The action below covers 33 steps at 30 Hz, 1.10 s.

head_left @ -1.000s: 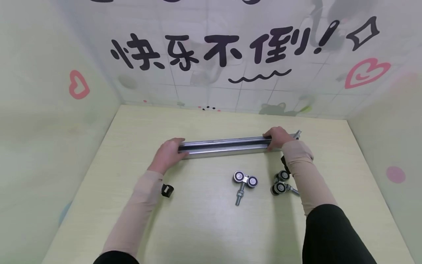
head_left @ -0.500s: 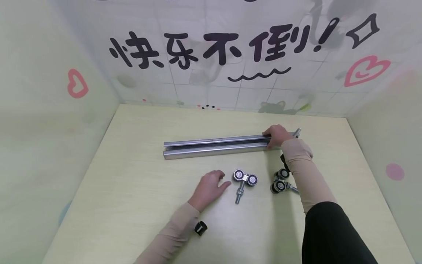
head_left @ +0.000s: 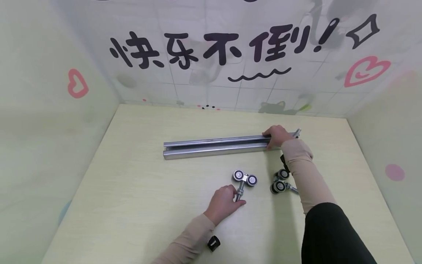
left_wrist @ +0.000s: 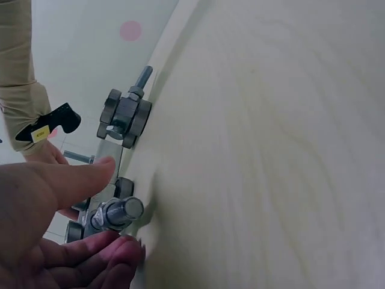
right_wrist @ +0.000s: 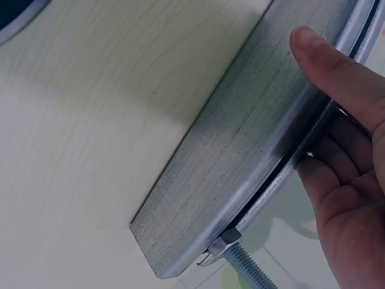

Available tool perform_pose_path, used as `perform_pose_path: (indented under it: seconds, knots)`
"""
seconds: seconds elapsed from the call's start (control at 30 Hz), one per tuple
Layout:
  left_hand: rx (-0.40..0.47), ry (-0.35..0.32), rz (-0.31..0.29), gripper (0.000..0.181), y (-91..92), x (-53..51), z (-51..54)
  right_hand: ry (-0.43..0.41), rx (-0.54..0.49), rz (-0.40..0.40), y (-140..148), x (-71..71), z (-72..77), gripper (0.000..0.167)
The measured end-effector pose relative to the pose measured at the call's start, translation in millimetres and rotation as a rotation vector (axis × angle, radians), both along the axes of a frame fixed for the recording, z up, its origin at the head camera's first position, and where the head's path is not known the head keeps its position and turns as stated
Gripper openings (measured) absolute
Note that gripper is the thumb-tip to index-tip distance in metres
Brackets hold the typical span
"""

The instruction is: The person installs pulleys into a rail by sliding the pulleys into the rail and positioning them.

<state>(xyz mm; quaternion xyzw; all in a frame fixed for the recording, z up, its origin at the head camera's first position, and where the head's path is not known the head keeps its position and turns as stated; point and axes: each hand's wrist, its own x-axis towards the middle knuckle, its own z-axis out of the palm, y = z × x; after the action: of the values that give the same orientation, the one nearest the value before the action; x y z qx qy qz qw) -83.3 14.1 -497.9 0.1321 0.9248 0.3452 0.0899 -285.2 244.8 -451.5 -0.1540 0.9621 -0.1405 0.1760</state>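
A metal channel rail (head_left: 204, 146) with a slot along its top lies on the table. My right hand (head_left: 278, 136) grips it near its right end, thumb on the near side (right_wrist: 240, 129) and fingers behind. A threaded bolt with a nut (right_wrist: 240, 259) sticks out of the slot at that end; whatever holds it inside is hidden. My left hand (head_left: 224, 203) is around the bolt stem of a roller hanger (head_left: 245, 179) lying on the table. In the left wrist view, thumb and fingers stand on either side of the stem (left_wrist: 123, 211), with a gap at the thumb.
To the right, under my right forearm, another roller hanger (head_left: 280, 181) rests with its bolt pointing right. The pale wooden table (head_left: 115, 205) is bounded by a printed back wall (head_left: 211, 91) and side walls. A black wrist strap piece (head_left: 213, 243) hangs below my left wrist.
My left hand has let go of the rail's left end and come down and right to the nearer roller hanger's bolt. My right hand stays on the rail.
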Motion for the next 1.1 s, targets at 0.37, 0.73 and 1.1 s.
perform_pose_path:
  seconds: [0.37, 0.73, 1.1]
  knots:
    - [-0.083, 0.033, 0.006, 0.022, 4.8, -0.5, -2.7, -0.024, -0.007, -0.021, 0, 0.8, 1.4, 0.064]
    - [-0.080, 0.064, 0.042, 0.033, 1.7, 0.3, 1.1, -0.016, -0.004, -0.007, -1, 0.2, 1.4, 0.063]
    - [-0.081, 0.120, 0.067, 0.016, -9.4, -2.1, 11.4, -0.015, -0.005, -0.023, -1, 2.4, 2.2, 0.063]
